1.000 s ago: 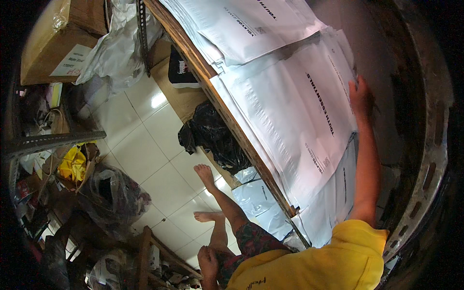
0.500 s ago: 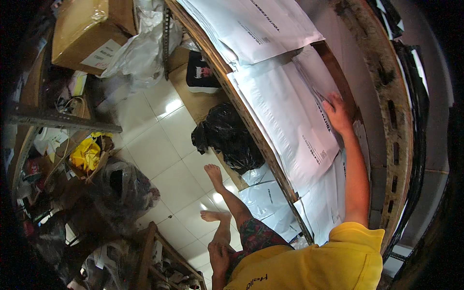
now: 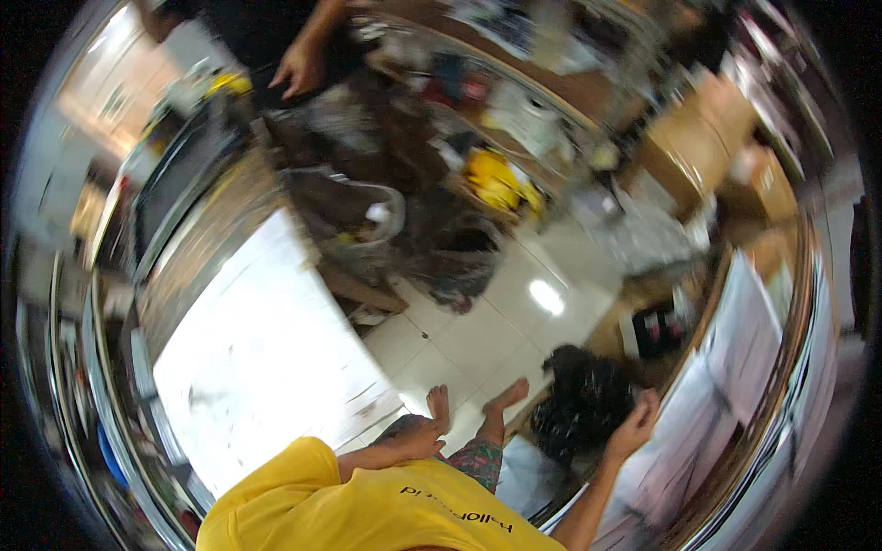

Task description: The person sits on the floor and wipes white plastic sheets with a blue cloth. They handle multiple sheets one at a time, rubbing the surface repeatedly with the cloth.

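Note:
My right hand (image 3: 634, 427) is raised beside the shelf on the right, its fingers loosely curved and nothing visible in them. It is nearest to the stacked white plastic mailer bags (image 3: 684, 413) on that shelf, apart from them. My left hand (image 3: 418, 441) rests low in front of me by my thigh, and its fingers are too blurred to make out. Below the shelf, left of my right hand, lies a crumpled black plastic bag (image 3: 583, 399) on the floor.
A white-topped table (image 3: 266, 358) stands on the left. Beyond it another person's hand (image 3: 299, 69) hangs near dark plastic bags (image 3: 367, 138). A yellow bundle (image 3: 496, 181) sits at a far shelf, with a cardboard box (image 3: 694, 142) to its right. Tiled floor (image 3: 478, 340) lies between.
My view has swung left, bringing the white table and another person into sight. My right hand has come off the white mailer bags. My left hand stays low by my thigh.

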Demonstrator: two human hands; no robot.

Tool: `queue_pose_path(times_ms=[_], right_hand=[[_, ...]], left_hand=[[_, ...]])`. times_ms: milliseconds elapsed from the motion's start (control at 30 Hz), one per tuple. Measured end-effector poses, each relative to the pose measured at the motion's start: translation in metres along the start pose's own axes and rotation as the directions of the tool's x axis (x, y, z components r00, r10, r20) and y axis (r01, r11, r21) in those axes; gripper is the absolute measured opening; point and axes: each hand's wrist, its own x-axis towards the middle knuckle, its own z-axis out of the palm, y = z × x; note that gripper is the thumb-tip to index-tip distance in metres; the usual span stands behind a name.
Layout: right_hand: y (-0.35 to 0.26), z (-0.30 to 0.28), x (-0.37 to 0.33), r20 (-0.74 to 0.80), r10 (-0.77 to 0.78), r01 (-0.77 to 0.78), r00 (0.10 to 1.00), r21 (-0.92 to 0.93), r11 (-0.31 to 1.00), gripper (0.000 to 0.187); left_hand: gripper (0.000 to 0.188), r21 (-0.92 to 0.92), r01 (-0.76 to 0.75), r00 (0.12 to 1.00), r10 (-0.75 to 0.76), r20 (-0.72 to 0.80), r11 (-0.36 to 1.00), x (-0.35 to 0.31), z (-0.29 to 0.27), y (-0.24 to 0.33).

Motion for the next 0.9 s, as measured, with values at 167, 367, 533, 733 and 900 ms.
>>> queue_pose_path(times_ms=[167, 367, 533, 733, 900], right_hand=[[-0.054, 0.113, -0.093, 0.787, 0.003, -0.264, 0.616, 0.202, 0.943, 0.019], [-0.009, 0.155, -0.186, 0.987, 0.068, 0.042, -0.148, -0.062, 0.997, 0.036], [0.064, 0.170, -0.142, 0.852, 0.374, 0.343, -0.365, -0.250, 0.905, 0.037], [0.127, 0.251, -0.127, 0.664, 0.583, 0.425, -0.468, -0.409, 0.807, 0.039], [-0.043, 0.243, -0.241, 0.582, 0.538, 0.738, -0.610, 0.168, 0.654, 0.061]], left_hand=[[0.043, -0.117, 0.424, 0.900, -0.404, 0.166, 0.898, -0.068, -0.040, 0.006], [0.047, -0.382, 0.666, 0.618, -0.760, -0.200, 0.641, -0.168, 0.060, -0.040], [0.052, -0.800, 0.537, 0.279, -0.951, -0.130, 0.267, -0.219, 0.126, -0.025], [0.057, -0.930, 0.365, 0.112, -0.989, 0.095, -0.049, -0.230, 0.237, 0.033], [0.061, -0.956, 0.160, -0.018, -0.969, 0.246, -0.246, -0.247, 0.282, 0.049]])
